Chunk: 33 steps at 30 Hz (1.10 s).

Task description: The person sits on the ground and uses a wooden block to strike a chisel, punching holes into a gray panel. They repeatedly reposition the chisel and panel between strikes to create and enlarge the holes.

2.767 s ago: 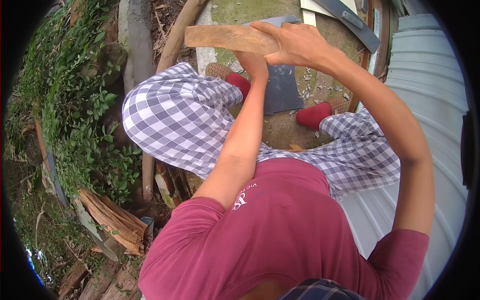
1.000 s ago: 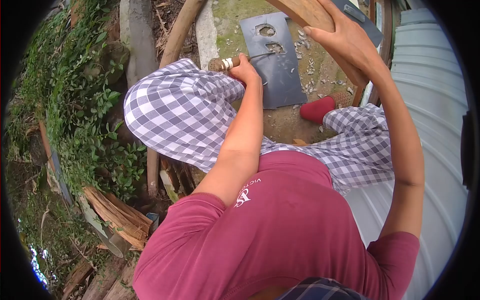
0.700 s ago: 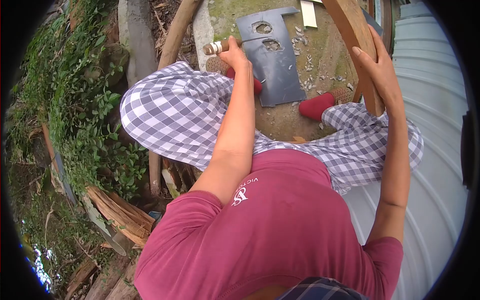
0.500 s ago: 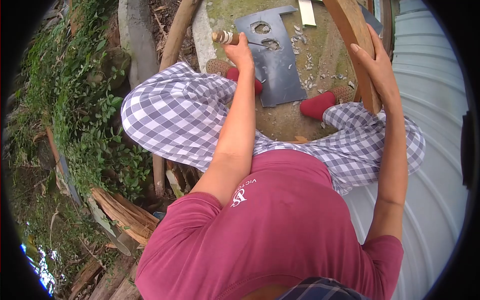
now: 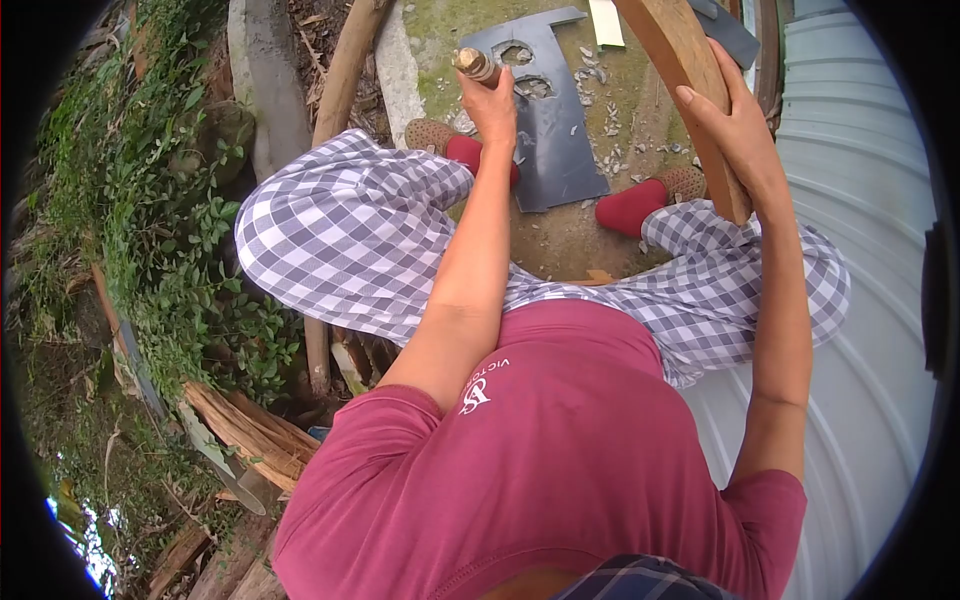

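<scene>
My left hand (image 5: 491,112) is closed around the wooden handle of a chisel (image 5: 474,64). Pale bands wrap the handle, and its butt faces up toward me; the blade is hidden behind my hand. Below it, a dark grey sheet (image 5: 560,150) lies on the ground between my feet, with two ragged holes cut near its far end. On the right, my right hand (image 5: 735,135) grips a thick piece of wood (image 5: 685,75), thumb on the near face and fingers around the outer edge. The wood slants up past the top of the view.
Grey chips (image 5: 612,120) are scattered beside the sheet. A pale strip (image 5: 606,22) and another dark piece (image 5: 730,38) lie further off. Ribbed metal sheeting (image 5: 850,200) runs along my right. Leafy plants (image 5: 190,230), a pole (image 5: 345,75) and split wood (image 5: 250,435) are on my left.
My left hand has tipped the chisel more upright, so its butt now points at me and the shaft no longer shows. The thick piece of wood has shifted slightly left.
</scene>
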Motion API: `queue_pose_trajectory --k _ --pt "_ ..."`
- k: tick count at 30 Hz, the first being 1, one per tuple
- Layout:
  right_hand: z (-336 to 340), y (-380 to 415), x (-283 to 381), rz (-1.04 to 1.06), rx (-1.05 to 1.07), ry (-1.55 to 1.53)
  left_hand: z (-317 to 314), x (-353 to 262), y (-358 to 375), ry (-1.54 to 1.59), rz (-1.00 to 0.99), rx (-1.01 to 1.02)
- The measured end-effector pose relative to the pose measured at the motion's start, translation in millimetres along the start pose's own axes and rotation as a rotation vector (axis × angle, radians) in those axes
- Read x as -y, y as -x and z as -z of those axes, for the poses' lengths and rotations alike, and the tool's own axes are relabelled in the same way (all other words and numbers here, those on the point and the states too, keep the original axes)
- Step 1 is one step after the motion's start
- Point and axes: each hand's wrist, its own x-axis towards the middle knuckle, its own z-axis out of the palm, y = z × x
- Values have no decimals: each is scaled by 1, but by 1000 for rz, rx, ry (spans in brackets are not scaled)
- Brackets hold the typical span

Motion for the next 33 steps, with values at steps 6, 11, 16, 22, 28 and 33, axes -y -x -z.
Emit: queue_pose_trajectory --k 6,11,16,22,28,33 --pt "-9 0 13 56 17 -10 1 -6 5 23 0 58" --pt "-17 -1 19 72 47 16 -1 6 4 114 48 -20" --pt "-35 -5 74 141 65 72 -3 9 6 49 -19 44" --pt "-83 -31 60 357 351 378 1 -3 8 104 -84 10" --pt "-78 -43 101 490 186 334 2 4 7 119 -14 35" --pt "-91 -45 72 510 321 546 -7 29 -3 24 -268 38"
